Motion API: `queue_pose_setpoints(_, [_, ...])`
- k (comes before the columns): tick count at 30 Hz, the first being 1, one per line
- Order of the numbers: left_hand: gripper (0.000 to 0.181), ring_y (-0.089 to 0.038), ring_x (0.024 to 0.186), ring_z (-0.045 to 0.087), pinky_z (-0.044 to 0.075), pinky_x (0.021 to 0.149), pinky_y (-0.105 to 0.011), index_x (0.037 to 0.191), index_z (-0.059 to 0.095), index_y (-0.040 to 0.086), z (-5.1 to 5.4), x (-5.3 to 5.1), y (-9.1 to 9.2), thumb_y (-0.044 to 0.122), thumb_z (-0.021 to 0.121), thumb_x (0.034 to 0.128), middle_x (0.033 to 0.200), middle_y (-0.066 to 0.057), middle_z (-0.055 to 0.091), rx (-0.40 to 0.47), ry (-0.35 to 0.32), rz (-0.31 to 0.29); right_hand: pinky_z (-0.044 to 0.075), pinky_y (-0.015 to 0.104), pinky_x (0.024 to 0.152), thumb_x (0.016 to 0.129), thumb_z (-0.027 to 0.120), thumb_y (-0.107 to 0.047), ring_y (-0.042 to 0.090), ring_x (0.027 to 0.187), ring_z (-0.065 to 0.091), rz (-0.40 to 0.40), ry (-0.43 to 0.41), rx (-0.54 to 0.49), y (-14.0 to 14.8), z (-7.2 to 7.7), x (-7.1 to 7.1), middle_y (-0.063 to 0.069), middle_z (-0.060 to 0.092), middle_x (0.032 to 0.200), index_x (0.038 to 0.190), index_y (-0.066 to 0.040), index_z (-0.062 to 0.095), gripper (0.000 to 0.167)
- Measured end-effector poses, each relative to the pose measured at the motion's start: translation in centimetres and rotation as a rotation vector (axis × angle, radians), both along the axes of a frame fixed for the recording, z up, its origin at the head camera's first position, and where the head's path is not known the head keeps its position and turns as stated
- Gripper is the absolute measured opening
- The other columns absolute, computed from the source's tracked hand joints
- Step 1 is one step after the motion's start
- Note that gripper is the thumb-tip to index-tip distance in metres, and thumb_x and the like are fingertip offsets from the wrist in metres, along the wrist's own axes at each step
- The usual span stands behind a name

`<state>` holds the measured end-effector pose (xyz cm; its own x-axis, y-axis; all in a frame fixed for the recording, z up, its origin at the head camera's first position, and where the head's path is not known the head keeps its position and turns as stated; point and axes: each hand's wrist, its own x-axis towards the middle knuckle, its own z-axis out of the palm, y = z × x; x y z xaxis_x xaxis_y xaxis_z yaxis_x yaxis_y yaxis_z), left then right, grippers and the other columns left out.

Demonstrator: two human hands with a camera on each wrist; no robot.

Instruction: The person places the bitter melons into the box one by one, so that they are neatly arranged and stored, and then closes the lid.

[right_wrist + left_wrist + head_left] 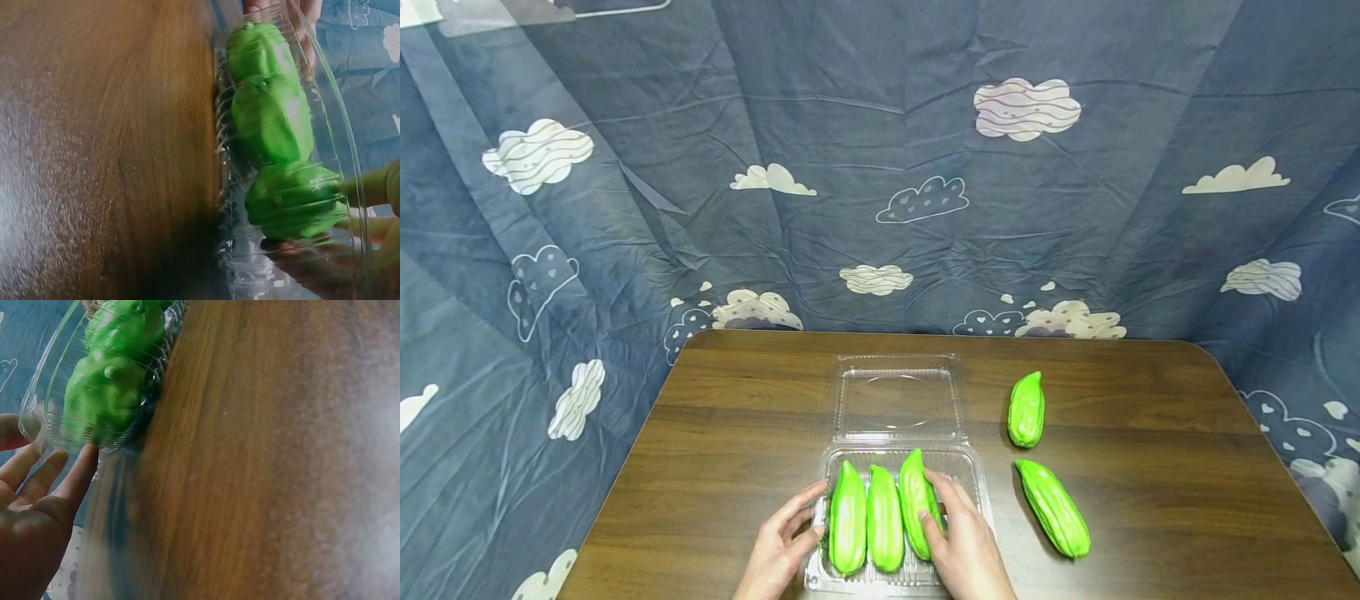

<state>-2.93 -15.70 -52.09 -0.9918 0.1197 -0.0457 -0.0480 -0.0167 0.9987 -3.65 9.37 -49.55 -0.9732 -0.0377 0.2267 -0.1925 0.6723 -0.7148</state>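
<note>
A clear plastic clamshell box (979,500) lies opened flat, with its lid (898,400) folded back. Inside its base are three bright green, ridged gourds side by side: left (847,518), middle (885,518) and right (917,500). My right hand (966,533) grips the right gourd between thumb and fingers; that gourd (294,200) shows through the box wall in the right wrist view. With fingers fairly straight, my left hand (784,533) touches the box's left side. In the left wrist view, a fingertip (90,453) meets the clear wall below a gourd (103,394).
Two more green gourds lie on the brown wooden table (737,417), right of the box: a short-looking one (1027,410) farther back and a slanted one (1054,510) nearer. A dark blue cloth with cloud prints (850,167) hangs behind the table.
</note>
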Motion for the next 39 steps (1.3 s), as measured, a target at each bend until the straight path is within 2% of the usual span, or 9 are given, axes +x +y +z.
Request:
queue_pose_setpoints(6, [0.053, -0.019, 0.115, 0.057, 0.049, 0.093, -0.028, 0.138, 0.049, -0.007, 0.04, 0.0, 0.07, -0.01, 0.06, 0.0862, 0.147, -0.024, 0.042, 0.003, 0.009, -0.003, 0.051, 0.044, 0.088, 0.084, 0.073, -0.009, 0.022, 0.104, 0.062, 0.002, -0.024, 0.027, -0.2, -0.04, 0.03, 0.005, 0.061, 0.126, 0.134, -0.006, 0.057, 0.052])
queue_pose_setpoints(13, [0.054, -0.02, 0.116, 0.057, 0.049, 0.094, -0.028, 0.139, 0.048, -0.007, 0.13, 0.08, 0.04, -0.009, 0.06, 0.0867, 0.148, -0.024, 0.041, 0.007, -0.004, -0.007, 0.053, 0.04, 0.081, 0.086, 0.072, -0.014, 0.017, 0.094, 0.062, 0.011, -0.121, -0.004, -0.14, 0.01, 0.1, 0.005, 0.06, 0.128, 0.137, -0.007, 0.053, 0.055])
queue_pose_setpoints(19, [0.054, -0.02, 0.116, 0.057, 0.049, 0.094, -0.028, 0.139, 0.047, -0.009, 0.12, 0.08, 0.02, -0.01, 0.06, 0.0865, 0.148, -0.025, 0.04, 0.003, -0.005, -0.007, 0.052, 0.041, 0.078, 0.087, 0.071, -0.019, 0.019, 0.093, 0.062, 0.018, -0.199, 0.005, -0.15, 0.23, 0.11, 0.01, 0.059, 0.128, 0.138, -0.004, 0.051, 0.057])
queue_pose_setpoints(28, [0.054, -0.02, 0.116, 0.056, 0.049, 0.094, -0.028, 0.139, 0.048, -0.006, 0.16, 0.13, 0.03, -0.008, 0.061, 0.0869, 0.148, -0.024, 0.04, -0.007, -0.014, -0.003, 0.047, 0.05, 0.095, 0.088, 0.068, -0.015, 0.029, 0.111, 0.059, 0.034, -0.21, -0.024, -0.28, -0.04, -0.11, 0.015, 0.058, 0.13, 0.136, 0.0, 0.051, 0.053])
queue_pose_setpoints(39, [0.054, -0.02, 0.115, 0.057, 0.049, 0.093, -0.027, 0.139, 0.049, -0.005, 0.13, 0.16, 0.05, -0.009, 0.061, 0.0863, 0.147, -0.023, 0.042, -0.005, -0.011, 0.01, 0.046, 0.052, 0.095, 0.087, 0.069, -0.015, 0.031, 0.109, 0.059, 0.053, -0.238, -0.058, -0.19, -0.05, -0.18, 0.018, 0.055, 0.134, 0.138, 0.001, 0.049, 0.058])
